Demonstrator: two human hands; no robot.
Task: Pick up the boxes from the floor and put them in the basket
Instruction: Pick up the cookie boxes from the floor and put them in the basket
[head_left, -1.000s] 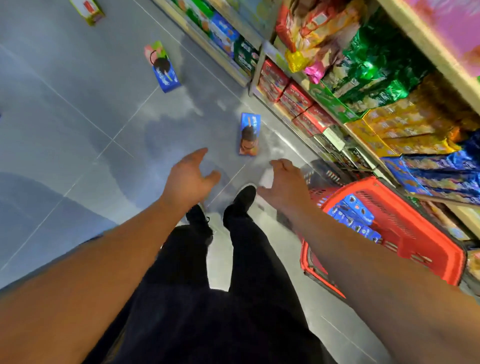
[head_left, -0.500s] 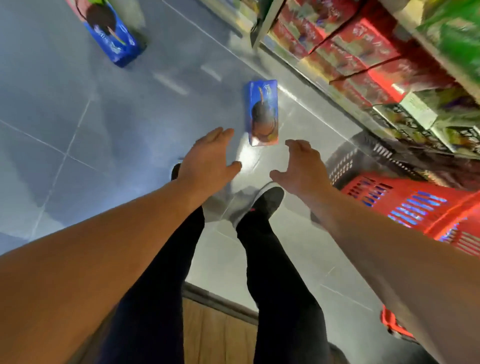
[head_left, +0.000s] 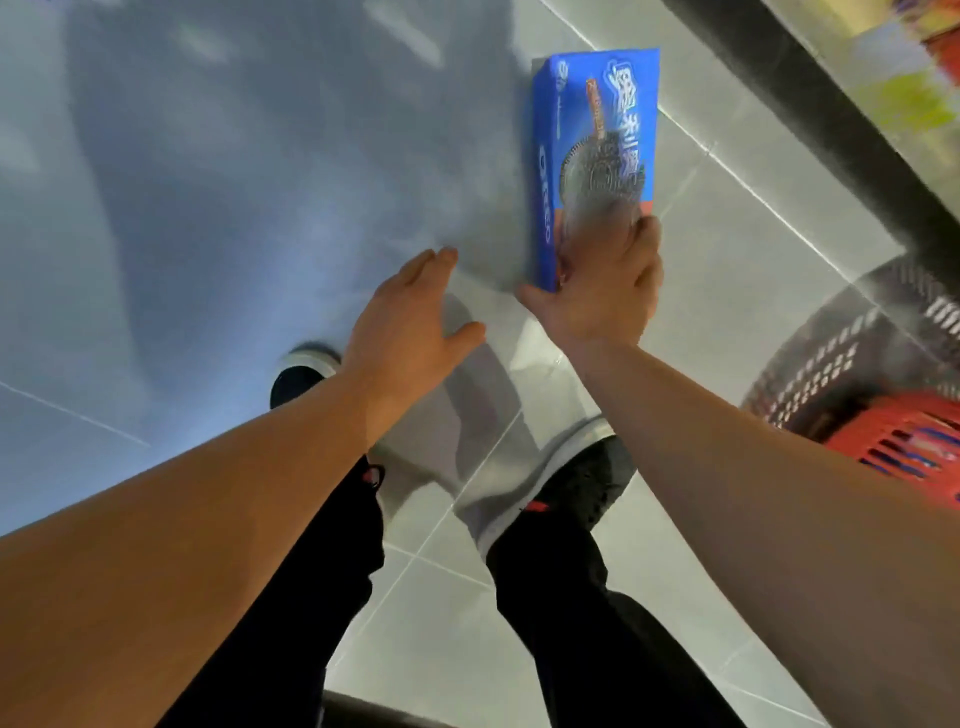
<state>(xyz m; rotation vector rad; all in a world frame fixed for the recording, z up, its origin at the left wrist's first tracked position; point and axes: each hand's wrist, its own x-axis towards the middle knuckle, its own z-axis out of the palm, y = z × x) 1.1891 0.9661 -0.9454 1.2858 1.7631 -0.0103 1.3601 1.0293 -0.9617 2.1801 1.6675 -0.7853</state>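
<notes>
A blue cookie box (head_left: 597, 130) lies flat on the grey tiled floor, just ahead of my feet. My right hand (head_left: 602, 291) covers its near end, with the thumb at the left side and the blurred fingers reaching over the top to the right edge. My left hand (head_left: 410, 312) hovers open above the bare floor, a little left of the box and touching nothing. At the right edge stands the red basket (head_left: 893, 441), partly cut off, with blue packs showing through its slotted wall.
The dark base of a shop shelf (head_left: 831, 119) runs diagonally across the top right, close behind the box. My two black shoes (head_left: 582, 483) stand just below the hands. Open tiled floor stretches to the left.
I have bent lower and the box now looks much bigger. My right hand moved forward from the air onto the box's near end. My left hand stays open beside it.
</notes>
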